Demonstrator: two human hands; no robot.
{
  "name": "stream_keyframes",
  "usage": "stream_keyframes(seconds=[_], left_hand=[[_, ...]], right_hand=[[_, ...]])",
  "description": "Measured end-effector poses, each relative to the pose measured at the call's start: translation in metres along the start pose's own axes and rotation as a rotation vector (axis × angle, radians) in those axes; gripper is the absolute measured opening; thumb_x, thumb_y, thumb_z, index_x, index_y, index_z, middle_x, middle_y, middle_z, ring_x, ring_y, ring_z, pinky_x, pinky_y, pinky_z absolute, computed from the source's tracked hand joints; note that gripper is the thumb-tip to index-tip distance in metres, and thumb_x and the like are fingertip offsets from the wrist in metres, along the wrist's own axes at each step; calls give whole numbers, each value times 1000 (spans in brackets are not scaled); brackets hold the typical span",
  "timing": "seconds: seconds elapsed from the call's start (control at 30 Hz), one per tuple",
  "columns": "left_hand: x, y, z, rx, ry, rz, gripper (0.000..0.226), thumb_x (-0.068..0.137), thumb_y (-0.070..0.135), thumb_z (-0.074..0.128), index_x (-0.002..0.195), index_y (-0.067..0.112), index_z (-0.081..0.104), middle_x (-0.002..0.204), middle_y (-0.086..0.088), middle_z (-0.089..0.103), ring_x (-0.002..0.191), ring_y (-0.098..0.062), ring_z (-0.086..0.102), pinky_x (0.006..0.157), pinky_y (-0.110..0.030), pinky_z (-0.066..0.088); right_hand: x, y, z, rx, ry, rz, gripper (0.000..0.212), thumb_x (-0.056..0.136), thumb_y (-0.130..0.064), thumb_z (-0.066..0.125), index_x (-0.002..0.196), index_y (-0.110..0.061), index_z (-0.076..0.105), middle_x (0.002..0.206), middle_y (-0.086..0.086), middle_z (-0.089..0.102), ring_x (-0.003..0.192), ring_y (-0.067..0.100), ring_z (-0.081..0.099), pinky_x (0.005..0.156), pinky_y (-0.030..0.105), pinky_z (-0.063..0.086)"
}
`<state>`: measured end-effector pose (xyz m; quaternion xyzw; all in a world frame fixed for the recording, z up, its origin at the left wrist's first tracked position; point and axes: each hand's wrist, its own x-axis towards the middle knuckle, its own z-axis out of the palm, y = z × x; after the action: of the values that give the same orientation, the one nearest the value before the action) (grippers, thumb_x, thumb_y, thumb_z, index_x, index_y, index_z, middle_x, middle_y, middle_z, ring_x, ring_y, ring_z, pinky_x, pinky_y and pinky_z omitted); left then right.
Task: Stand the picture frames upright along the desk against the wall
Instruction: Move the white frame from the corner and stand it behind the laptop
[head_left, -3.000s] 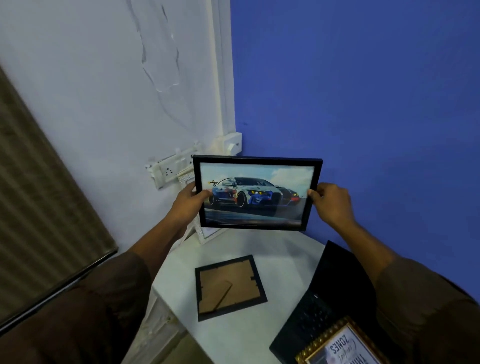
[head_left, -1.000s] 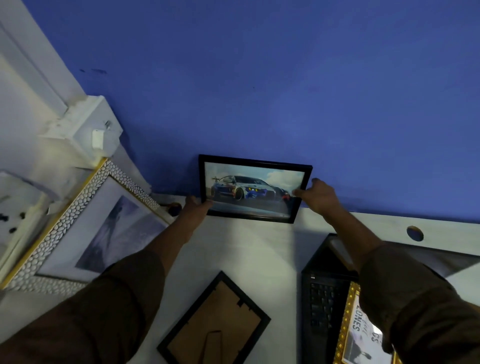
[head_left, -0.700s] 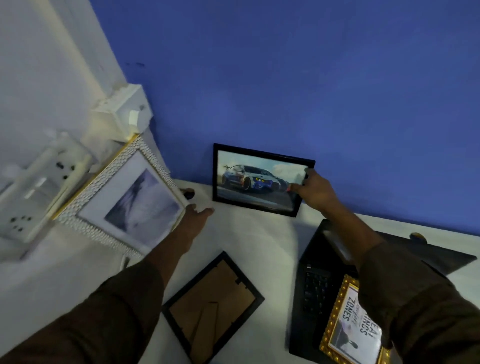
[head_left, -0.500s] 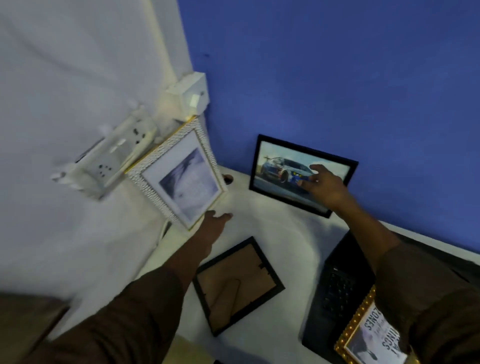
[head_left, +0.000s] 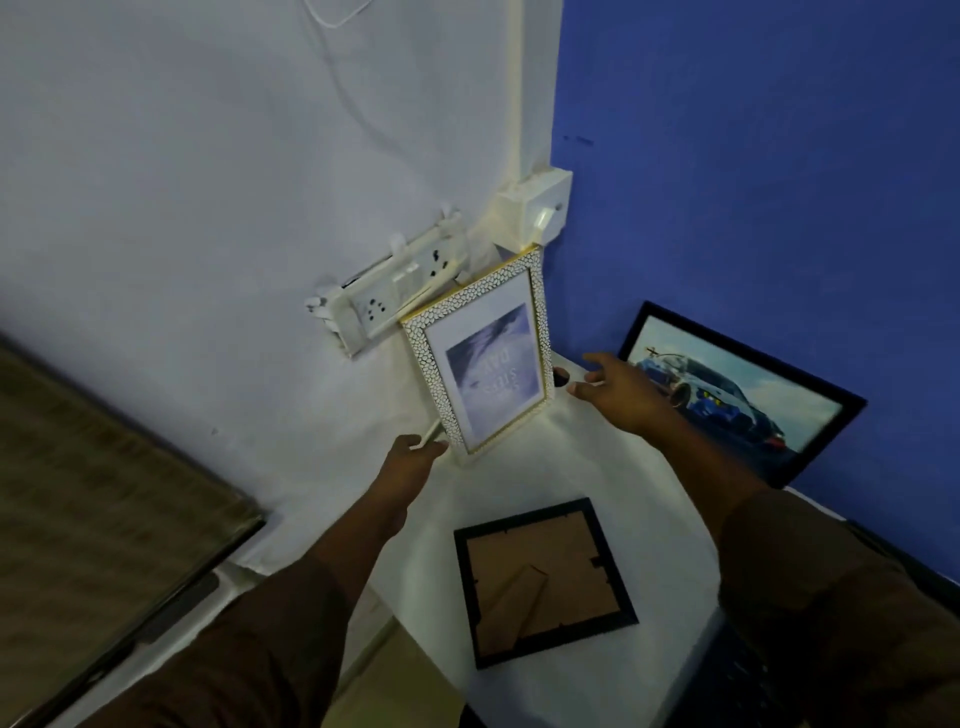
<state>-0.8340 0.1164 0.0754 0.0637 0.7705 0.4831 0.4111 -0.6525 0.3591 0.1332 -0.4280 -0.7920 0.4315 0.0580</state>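
A white pebbled frame (head_left: 485, 358) stands tilted in the corner of the white surface (head_left: 561, 467), leaning on the pale wall; my left hand (head_left: 410, 467) touches its lower corner, its fingers (head_left: 434, 451) loosely curled, gripping nothing. My right hand (head_left: 621, 392) hovers just right of it, fingers spread. Beyond that hand, the car picture frame (head_left: 737, 397) leans on the blue wall. Below both hands, a black frame (head_left: 543, 579) lies face down.
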Motion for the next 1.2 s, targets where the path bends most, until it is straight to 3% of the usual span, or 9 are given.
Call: stream_keyframes(seconds=[0.13,0.23,0.37,0.53,0.73,0.9,1.07,1.13,1.2], left_hand=[[28,9,-7,-3,1,-1,87,70,51,73,143,15,44,143,-20,53,131,-36,51,105,-45,43],[55,15,-4,-1,-3,10,88,64,47,77,139,12,48,136,-19,59,126,-35,57,94,-35,45],[94,21,-2,74,-58,40,86,56,44,80,129,5,59,125,-17,67,117,-32,63,105,-44,49],[116,31,6,280,-158,73,44,92,14,68,133,3,58,130,-8,62,123,-27,57,110,-41,43],[125,26,5,326,-216,85,34,97,16,63,127,2,64,118,-9,66,109,-21,60,96,-38,48],[118,18,-7,304,-267,135,53,81,36,62,123,5,68,120,-13,71,107,-26,64,94,-35,48],[94,7,-13,246,-252,140,17,95,12,65,110,11,71,101,-5,73,91,-13,65,82,-30,48],[79,5,-13,221,-255,164,17,95,8,65,108,16,70,94,5,72,83,-1,66,78,-27,50],[58,4,-11,195,-256,189,22,94,6,65,115,12,69,97,2,71,86,-6,63,75,-26,48]], right_hand=[[24,-12,14,0,0,-14,62,95,-35,65,148,-12,42,141,11,60,127,30,56,93,34,44],[55,-12,21,3,-17,29,59,97,-32,64,147,-11,42,138,14,61,124,30,57,92,36,47],[102,-12,26,-20,44,59,48,99,-20,57,144,-9,45,143,17,55,127,31,54,91,26,40],[148,-12,33,-55,75,30,45,101,-16,53,145,-12,45,141,17,57,124,34,58,104,40,46],[168,-20,46,-31,157,-64,28,99,-18,57,125,-8,61,124,11,67,111,29,63,89,35,49],[155,-8,50,45,160,-112,25,97,-19,62,121,-14,65,111,0,67,103,21,66,95,39,53],[119,10,45,-39,198,-127,26,95,-22,65,119,-12,66,113,6,72,101,24,70,88,37,55],[101,16,41,-79,215,-123,27,95,-26,65,118,-11,67,114,8,72,99,24,69,82,35,54],[78,21,34,-71,234,-124,27,96,-26,65,117,-9,67,106,8,71,93,24,68,80,37,54]])
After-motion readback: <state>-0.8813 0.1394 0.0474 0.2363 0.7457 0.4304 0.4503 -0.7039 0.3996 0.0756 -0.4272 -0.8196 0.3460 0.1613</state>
